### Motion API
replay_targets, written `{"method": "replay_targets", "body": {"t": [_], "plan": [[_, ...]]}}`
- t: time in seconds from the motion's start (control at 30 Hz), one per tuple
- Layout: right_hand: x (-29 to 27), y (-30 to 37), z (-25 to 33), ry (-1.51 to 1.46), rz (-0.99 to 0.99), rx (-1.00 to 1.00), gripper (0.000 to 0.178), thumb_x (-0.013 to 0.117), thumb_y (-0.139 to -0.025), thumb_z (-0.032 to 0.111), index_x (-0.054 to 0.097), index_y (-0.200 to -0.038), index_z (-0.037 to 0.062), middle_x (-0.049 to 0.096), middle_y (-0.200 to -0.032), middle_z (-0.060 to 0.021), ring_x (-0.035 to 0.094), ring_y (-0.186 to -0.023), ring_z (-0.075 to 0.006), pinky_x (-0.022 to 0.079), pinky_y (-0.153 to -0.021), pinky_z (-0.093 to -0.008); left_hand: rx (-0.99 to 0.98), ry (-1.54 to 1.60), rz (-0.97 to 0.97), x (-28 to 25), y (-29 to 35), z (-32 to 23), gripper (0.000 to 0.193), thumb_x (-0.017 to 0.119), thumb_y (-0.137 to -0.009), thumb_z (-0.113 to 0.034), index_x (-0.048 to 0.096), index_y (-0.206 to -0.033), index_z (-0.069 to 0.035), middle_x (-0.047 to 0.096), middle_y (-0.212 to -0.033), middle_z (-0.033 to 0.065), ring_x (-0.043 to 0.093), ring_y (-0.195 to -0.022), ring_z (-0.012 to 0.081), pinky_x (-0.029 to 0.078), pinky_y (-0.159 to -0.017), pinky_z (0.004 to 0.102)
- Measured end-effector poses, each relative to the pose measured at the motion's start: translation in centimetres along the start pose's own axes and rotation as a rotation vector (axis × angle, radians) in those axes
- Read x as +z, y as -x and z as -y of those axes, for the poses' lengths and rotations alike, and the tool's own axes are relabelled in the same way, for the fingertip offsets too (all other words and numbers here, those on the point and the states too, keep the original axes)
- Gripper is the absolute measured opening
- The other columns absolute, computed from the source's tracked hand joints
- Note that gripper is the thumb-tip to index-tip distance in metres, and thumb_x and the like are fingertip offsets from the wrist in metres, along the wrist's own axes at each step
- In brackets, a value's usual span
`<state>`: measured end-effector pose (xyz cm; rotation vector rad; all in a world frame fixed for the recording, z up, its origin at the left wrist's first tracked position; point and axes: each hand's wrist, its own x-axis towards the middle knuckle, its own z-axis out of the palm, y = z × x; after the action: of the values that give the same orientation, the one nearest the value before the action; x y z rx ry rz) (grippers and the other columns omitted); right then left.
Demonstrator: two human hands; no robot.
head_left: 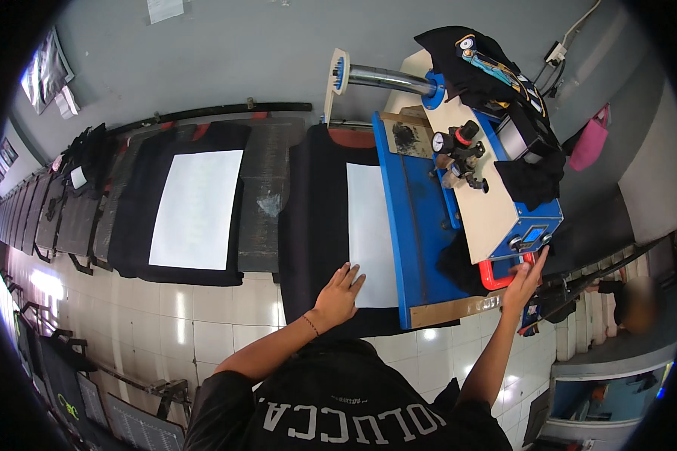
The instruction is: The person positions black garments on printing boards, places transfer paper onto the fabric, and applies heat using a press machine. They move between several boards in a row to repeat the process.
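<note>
A white sheet [370, 218] lies on a black garment [307, 195] spread over a platen. My left hand [340, 295] rests flat at the sheet's left edge, fingers apart. The blue plate [414, 218] of a heat press hangs over the sheet's right part and hides it. My right hand [525, 282] is beside the press's red handle [490, 276], its fingers stretched up toward the control box [535, 234] with a small screen and knobs. Whether its fingertips touch the box or the handle is unclear.
To the left, another black garment [128, 203] bears a white sheet [195, 210]. More platens [75, 229] run off leftward. A gauge [443, 143] and a metal cylinder [391, 78] sit on the press, with a printed black shirt [459, 56] behind. Another person [624, 301] is at far right.
</note>
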<state>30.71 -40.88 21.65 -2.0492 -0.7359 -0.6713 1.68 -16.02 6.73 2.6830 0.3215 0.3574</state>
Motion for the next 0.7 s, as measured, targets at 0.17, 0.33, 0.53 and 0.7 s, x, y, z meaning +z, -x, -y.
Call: {"method": "replay_targets", "body": {"t": [0.17, 0.33, 0.53, 0.7], "plan": [[-0.1, -1.7, -1.8, -0.1, 0.01, -0.055, 0.058, 0.038, -0.097, 0.018, 0.029, -0.152, 0.005, 0.06, -0.074, -0.0103, 0.051, -0.055, -0.0152, 0.04, -0.051, -0.0291, -0.034, 0.1, 0.035, -1.4, -0.8, -3.5, 0.075, 0.067, -0.076, -0.012, 0.037, -0.143, 0.003, 0.027, -0.151, 0.0254, 0.024, -0.141, 0.046, 0.026, -0.116, 0.0479], [0.2, -1.9, -1.4, -0.168, 0.0, -0.009, 0.065, 0.043, -0.093, 0.024, 0.029, -0.151, -0.0007, 0.055, -0.065, -0.0058, 0.051, -0.054, -0.0138, 0.04, -0.052, -0.0281, -0.239, 0.199, -0.169, -0.7, 0.8, -3.3, 0.072, 0.063, -0.077, -0.006, 0.036, -0.143, 0.003, 0.03, -0.15, 0.0275, 0.026, -0.139, 0.0485, 0.027, -0.115, 0.0487], [0.1, -2.0, -1.2, -0.177, 0.002, -0.012, 0.068, 0.044, -0.09, 0.023, 0.028, -0.148, -0.0087, 0.045, -0.055, -0.0008, 0.047, -0.05, -0.0123, 0.037, -0.05, -0.027, -0.612, 0.351, -0.452, 2.2, 2.0, -2.8, 0.05, 0.059, -0.083, -0.003, 0.049, -0.132, 0.003, 0.047, -0.138, 0.0251, 0.043, -0.129, 0.0405, 0.034, -0.11, 0.0444], [-0.4, -1.8, -1.4, -0.133, 0.033, -0.055, 0.069, 0.045, -0.089, 0.024, 0.029, -0.145, -0.0135, 0.04, -0.053, 0.0012, 0.046, -0.049, -0.0131, 0.039, -0.053, -0.0275, -0.703, 0.491, -0.484, 3.9, 0.4, -4.8, 0.036, 0.06, -0.084, -0.002, 0.058, -0.119, 0.004, 0.06, -0.12, 0.0225, 0.058, -0.112, 0.0373, 0.045, -0.098, 0.0402]]}}
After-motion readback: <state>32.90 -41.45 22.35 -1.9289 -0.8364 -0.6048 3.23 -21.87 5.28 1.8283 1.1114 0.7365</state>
